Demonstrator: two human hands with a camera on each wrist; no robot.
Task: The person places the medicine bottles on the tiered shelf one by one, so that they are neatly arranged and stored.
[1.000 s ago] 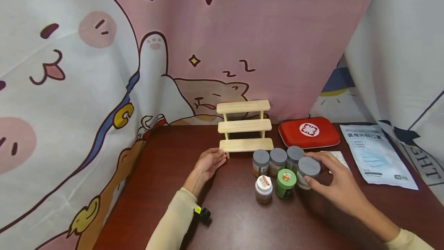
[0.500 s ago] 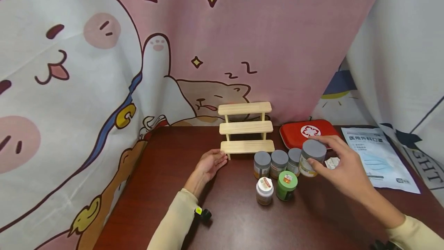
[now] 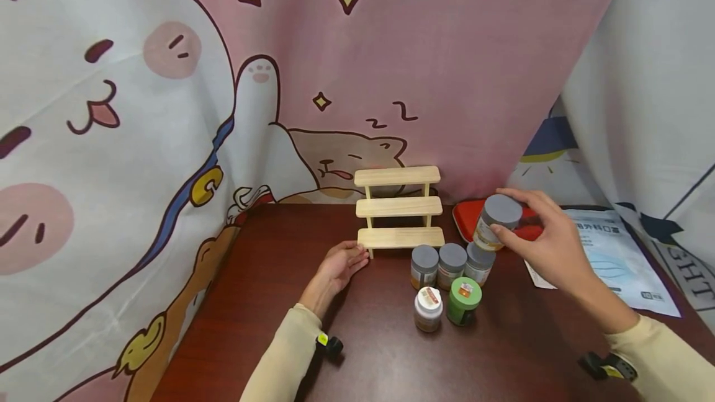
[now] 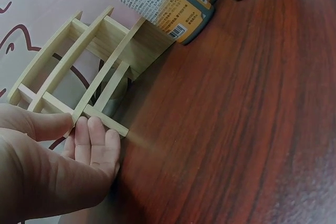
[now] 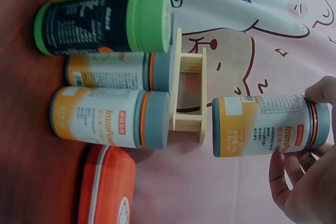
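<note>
My right hand point(image 3: 558, 247) holds a grey-lidded supplement jar point(image 3: 500, 219) up off the table, thumb on one side and fingers on the other. In the right wrist view, that jar's orange-and-white label point(image 5: 262, 127) shows, and the fingers lie near the lid end. Below it stand three similar grey-lidded jars point(image 3: 452, 265) in a row. In front of them are a green jar point(image 3: 463, 301) and a white-capped bottle point(image 3: 428, 309). My left hand point(image 3: 341, 264) pinches the left end of the lowest plank of a three-tier wooden shelf point(image 3: 399, 237); thumb and fingers meet at its corner point(image 4: 79, 114).
A red first-aid case point(image 3: 466, 216) lies behind the jars, partly covered by the right hand. To the right lies a mask packet point(image 3: 609, 259), with a small white card point(image 3: 539, 276) beside it. A printed curtain point(image 3: 475, 79) hangs behind the dark wooden table point(image 3: 268, 278).
My right hand has lifted the grey-lidded jar from the right end of the group, up and back over the row. My left hand stays at the shelf. The view has shifted slightly.
</note>
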